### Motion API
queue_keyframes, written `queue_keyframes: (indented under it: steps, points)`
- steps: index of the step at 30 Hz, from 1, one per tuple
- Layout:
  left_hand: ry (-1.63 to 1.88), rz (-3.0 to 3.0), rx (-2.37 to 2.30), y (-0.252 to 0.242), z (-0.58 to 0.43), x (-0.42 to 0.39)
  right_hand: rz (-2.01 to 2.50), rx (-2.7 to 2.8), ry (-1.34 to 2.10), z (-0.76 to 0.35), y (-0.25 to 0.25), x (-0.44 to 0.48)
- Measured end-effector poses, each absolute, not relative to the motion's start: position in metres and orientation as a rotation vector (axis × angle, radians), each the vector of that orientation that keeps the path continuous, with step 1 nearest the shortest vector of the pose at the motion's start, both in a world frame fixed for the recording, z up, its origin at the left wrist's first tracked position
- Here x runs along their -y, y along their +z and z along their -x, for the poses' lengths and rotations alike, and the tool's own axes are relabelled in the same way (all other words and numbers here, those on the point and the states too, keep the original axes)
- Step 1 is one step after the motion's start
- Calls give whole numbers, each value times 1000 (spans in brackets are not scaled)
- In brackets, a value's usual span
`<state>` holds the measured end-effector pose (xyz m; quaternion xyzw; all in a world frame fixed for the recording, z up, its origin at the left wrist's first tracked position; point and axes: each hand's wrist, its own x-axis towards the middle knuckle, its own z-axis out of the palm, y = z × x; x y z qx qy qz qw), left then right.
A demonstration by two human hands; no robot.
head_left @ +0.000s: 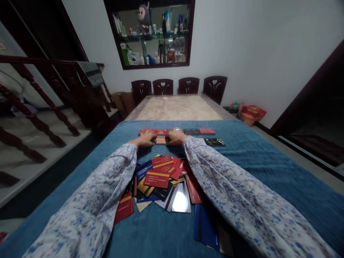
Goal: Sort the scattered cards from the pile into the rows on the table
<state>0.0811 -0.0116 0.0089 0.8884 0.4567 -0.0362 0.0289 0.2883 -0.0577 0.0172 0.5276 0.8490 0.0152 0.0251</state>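
Both of my arms reach forward over the blue cloth. My left hand (146, 139) has its fingers curled at the left end of a tan plastic card (160, 140). My right hand (175, 137) is closed at the card's right end, and its fingers partly cover it. The card lies at the row of cards behind it, where a red card (161, 131), a dark card (191, 131) and a pink-red card (207, 131) show. Right of my right hand lies a black card (214, 142). Nearer me is a loose, overlapping pile of cards, with a red card (156, 179) on top.
The blue cloth (258, 161) covers the near part of a long table (182, 107). Several dark chairs (215, 87) stand at its far end. Banister rails (53, 107) run along the left. A blue card (206, 225) lies under my right forearm, near the front.
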Motion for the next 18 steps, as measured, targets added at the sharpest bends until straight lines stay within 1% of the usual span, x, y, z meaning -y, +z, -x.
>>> queue_keyframes:
  steps: [9, 18]
  points:
    - [-156, -2751, -1424, 7, -80, 16, -1610, -2638, 57, -289, 15, 59]
    - [-63, -2753, -1461, 8, -71, 24, -1642, -2658, 76, -294, 14, 60]
